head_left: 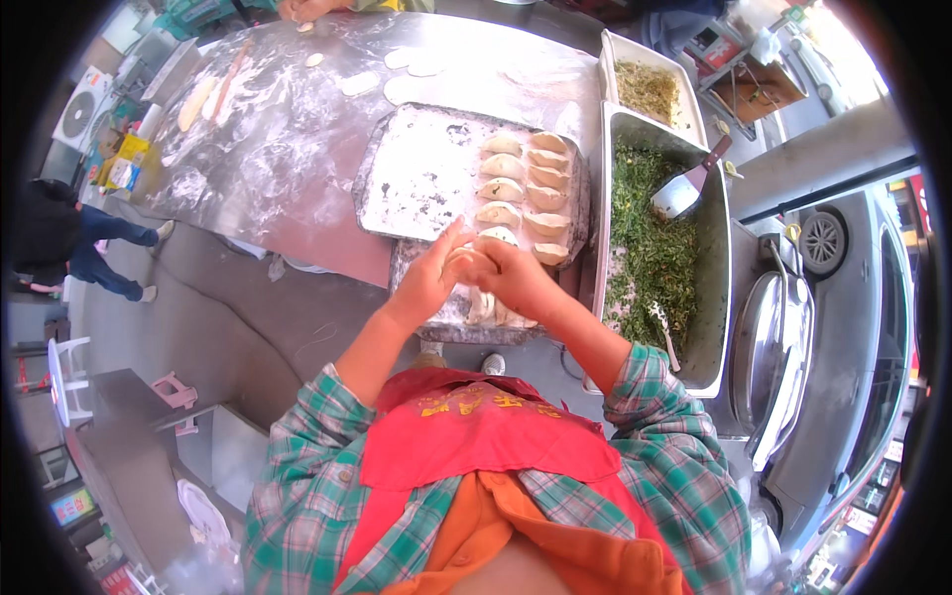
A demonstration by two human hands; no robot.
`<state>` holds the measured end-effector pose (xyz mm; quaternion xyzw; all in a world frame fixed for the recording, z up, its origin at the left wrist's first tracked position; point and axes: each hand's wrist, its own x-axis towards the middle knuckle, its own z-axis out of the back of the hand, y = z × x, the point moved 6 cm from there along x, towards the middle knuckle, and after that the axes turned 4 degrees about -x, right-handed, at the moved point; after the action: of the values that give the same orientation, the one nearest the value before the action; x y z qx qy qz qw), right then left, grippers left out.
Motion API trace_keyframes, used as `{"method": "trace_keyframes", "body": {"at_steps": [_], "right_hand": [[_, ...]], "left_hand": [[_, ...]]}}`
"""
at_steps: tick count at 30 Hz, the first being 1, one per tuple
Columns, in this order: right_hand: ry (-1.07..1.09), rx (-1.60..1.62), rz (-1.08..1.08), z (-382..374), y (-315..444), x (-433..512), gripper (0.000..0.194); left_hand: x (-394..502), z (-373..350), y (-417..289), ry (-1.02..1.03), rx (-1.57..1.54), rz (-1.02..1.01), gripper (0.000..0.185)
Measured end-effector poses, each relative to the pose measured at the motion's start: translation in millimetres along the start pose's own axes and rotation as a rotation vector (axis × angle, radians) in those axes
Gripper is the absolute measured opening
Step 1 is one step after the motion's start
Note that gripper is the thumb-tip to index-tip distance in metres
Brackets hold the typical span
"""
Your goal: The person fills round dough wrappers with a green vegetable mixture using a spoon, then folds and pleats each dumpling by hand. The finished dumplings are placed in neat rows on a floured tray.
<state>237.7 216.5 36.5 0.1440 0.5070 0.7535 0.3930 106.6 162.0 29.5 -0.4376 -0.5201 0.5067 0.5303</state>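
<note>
My left hand (429, 281) and my right hand (520, 279) meet over the trays and pinch a folded dough dumpling (467, 254) between them. The fingers hide much of it. Just beyond, a floured tray (416, 182) bears two columns of half-moon dumplings (501, 189) on its right side. Under my wrists a second floured tray (446, 311) holds more dumplings (482, 305), partly covered by my hands. To the right, a deep metal pan (725, 297) contains chopped green filling (647, 245). A wood-handled metal scraper (680, 192) and a white spoon (664, 335) rest in it.
Flattened dough rounds (409, 89) and a rolling pin (232, 80) lie on the floured metal table (282, 171). Another person's hand (305, 9) works at its far edge. A second filling tray (695, 119) stands behind the pan. A person (97, 238) is at left; a car (840, 357) is at right.
</note>
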Motion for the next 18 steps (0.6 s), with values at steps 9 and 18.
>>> {"method": "trace_keyframes", "body": {"at_steps": [9,18], "right_hand": [[-0.157,-0.311,-0.087,19.1,-20.9,91.8,0.027],[-0.209,-0.538,0.081,-35.7,-29.1,86.9,0.021]], "left_hand": [[91.7,40.9,48.2,0.191,0.118,-0.050,0.030],[74.9,73.2,81.7,0.298,0.377,-0.198,0.032]]}}
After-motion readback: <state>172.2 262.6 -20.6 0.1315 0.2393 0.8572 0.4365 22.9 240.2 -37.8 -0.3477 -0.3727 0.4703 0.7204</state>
